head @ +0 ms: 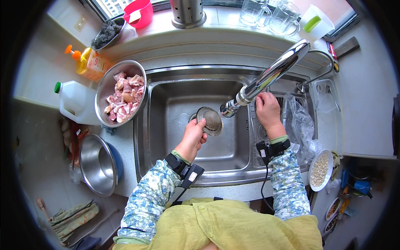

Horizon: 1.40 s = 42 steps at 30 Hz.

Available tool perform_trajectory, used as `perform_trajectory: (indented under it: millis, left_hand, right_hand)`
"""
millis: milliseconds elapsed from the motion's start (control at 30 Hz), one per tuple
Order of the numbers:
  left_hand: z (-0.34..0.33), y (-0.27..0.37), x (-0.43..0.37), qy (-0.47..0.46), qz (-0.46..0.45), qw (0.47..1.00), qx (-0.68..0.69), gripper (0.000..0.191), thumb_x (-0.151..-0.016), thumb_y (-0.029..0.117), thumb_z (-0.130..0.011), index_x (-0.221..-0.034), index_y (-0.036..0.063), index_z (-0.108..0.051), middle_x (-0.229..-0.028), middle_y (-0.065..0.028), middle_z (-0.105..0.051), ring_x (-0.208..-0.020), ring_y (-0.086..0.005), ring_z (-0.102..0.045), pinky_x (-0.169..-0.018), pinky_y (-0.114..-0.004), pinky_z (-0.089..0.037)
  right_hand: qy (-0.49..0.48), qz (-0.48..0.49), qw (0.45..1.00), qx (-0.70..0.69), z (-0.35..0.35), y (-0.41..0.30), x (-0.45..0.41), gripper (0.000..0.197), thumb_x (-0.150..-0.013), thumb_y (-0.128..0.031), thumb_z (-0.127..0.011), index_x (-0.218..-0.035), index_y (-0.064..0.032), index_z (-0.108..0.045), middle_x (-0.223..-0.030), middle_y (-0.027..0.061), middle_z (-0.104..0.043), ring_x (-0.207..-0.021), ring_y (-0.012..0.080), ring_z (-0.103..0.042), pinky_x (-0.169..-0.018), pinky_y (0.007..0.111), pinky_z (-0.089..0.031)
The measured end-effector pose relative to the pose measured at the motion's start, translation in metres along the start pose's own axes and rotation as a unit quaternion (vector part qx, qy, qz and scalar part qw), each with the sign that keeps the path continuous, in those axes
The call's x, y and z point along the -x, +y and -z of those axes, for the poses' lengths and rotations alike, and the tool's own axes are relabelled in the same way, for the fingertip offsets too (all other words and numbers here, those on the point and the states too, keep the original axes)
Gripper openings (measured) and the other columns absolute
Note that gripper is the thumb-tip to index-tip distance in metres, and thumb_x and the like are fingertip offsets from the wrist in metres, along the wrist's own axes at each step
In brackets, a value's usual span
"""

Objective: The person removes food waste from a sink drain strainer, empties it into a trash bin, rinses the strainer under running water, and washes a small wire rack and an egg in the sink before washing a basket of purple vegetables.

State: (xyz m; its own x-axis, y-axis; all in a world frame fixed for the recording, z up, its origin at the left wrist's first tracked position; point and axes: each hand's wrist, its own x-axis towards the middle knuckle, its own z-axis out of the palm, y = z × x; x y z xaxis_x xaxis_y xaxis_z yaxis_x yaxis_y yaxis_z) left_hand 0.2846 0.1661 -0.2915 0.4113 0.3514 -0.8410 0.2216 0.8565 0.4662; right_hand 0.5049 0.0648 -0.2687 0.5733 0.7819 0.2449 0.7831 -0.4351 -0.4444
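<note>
My left hand (194,134) grips a round metal sink strainer (212,121) by its edge, tilted over the left basin of a stainless steel sink (200,156). Partly behind the strainer lies the drain. The nozzle of a chrome faucet (276,70) hangs just to the strainer's upper right. My right hand (268,109) is beside the faucet, above the divider and the smaller right basin; its fingertips are bent together, and whether they hold anything is hidden. A clear plastic bag (297,125) lies over the right basin.
Left of the sink stand a steel bowl of raw meat pieces (125,97), an empty steel bowl (98,165), a plastic jug (78,101) and a pump bottle (92,64). Glass mugs (284,18) line the sill behind. A white bowl of grains (320,170) sits at right.
</note>
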Motion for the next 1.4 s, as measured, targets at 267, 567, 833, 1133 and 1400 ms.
perform_trajectory:
  millis: [267, 567, 833, 1133, 1400]
  left_hand:
    - [-0.008, -0.001, 0.002, -0.013, -0.006, 1.0, 0.016, 0.013, -0.085, 0.019, -0.043, -0.084, 0.0064, -0.047, -0.062, -0.0012, -0.048, -0.038, -0.007, -0.038, -0.032, -0.02, -0.028]
    - [0.005, -0.017, 0.015, -0.054, 0.004, 0.997, 0.06, 0.009, -0.084, 0.016, -0.046, -0.081, 0.0078, -0.046, -0.056, 0.0006, -0.046, -0.034, -0.0066, -0.031, -0.03, -0.02, -0.025]
    - [0.015, -0.012, 0.01, -0.011, -0.028, 0.995, 0.099, 0.009, -0.085, 0.016, -0.045, -0.08, 0.0083, -0.046, -0.053, 0.0007, -0.042, -0.033, -0.0069, -0.03, -0.031, -0.02, -0.024]
    - [-0.002, -0.008, 0.011, -0.028, -0.023, 0.999, 0.005, 0.011, -0.084, 0.016, -0.047, -0.076, 0.0077, -0.048, -0.052, 0.0008, -0.042, -0.031, -0.0076, -0.029, -0.028, -0.022, -0.021]
    - [0.006, -0.007, 0.004, -0.045, -0.068, 0.991, 0.105, 0.009, -0.084, 0.016, -0.046, -0.082, 0.0074, -0.046, -0.057, -0.0001, -0.045, -0.033, -0.0065, -0.029, -0.031, -0.02, -0.024]
  right_hand:
    - [-0.093, 0.061, 0.958, -0.264, -0.023, -0.062, 0.042, 0.027, -0.066, -0.009, -0.062, -0.092, -0.0027, -0.056, -0.087, 0.0113, -0.057, -0.083, 0.0272, -0.054, -0.075, 0.033, -0.041]
    - [-0.093, -0.047, 0.975, -0.199, -0.095, -0.077, 0.079, 0.026, -0.07, -0.026, -0.059, -0.081, -0.0026, -0.058, -0.087, 0.0154, -0.056, -0.083, 0.0287, -0.052, -0.071, 0.036, -0.04]
    - [-0.147, -0.115, 0.945, -0.267, -0.083, -0.089, 0.083, 0.017, -0.076, -0.015, -0.048, -0.08, -0.0023, -0.058, -0.087, 0.0167, -0.058, -0.079, 0.0299, -0.054, -0.071, 0.038, -0.041]
    - [-0.131, 0.037, 0.95, -0.281, -0.078, -0.091, 0.06, 0.024, -0.079, -0.011, -0.042, -0.096, -0.002, -0.057, -0.102, 0.0165, -0.054, -0.095, 0.0298, -0.051, -0.082, 0.034, -0.038]
    - [-0.097, -0.053, 0.943, -0.313, -0.084, -0.087, 0.072, 0.037, -0.081, -0.017, -0.043, -0.115, -0.001, -0.045, -0.102, 0.0151, -0.054, -0.096, 0.0205, -0.05, -0.084, 0.029, -0.036]
